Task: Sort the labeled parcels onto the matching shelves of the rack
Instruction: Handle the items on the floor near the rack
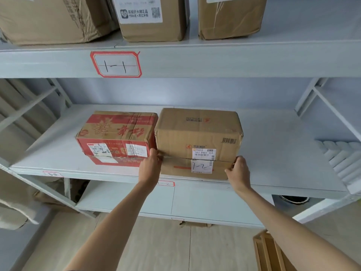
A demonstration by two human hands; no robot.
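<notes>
A plain brown parcel (pixel 197 133) with a handwritten "1-2" label stands on the middle shelf (pixel 273 153) of the grey rack, near the front edge. My left hand (pixel 150 167) grips its front left corner and my right hand (pixel 238 171) grips its front right corner. Touching its left side sits a red and brown parcel (pixel 115 135). A "1-2" tag (pixel 166 183) is stuck on this shelf's front edge, partly hidden by my left wrist. The shelf above carries a red-framed "1-1" tag (pixel 116 64) and three brown parcels (pixel 152 18).
White rolls (pixel 341 157) are stacked at the right end of the middle shelf. A lower shelf (pixel 195 200) lies beneath. An open cardboard box (pixel 271 251) stands on the wooden floor at lower right. A dark bin (pixel 295 199) shows under the rack.
</notes>
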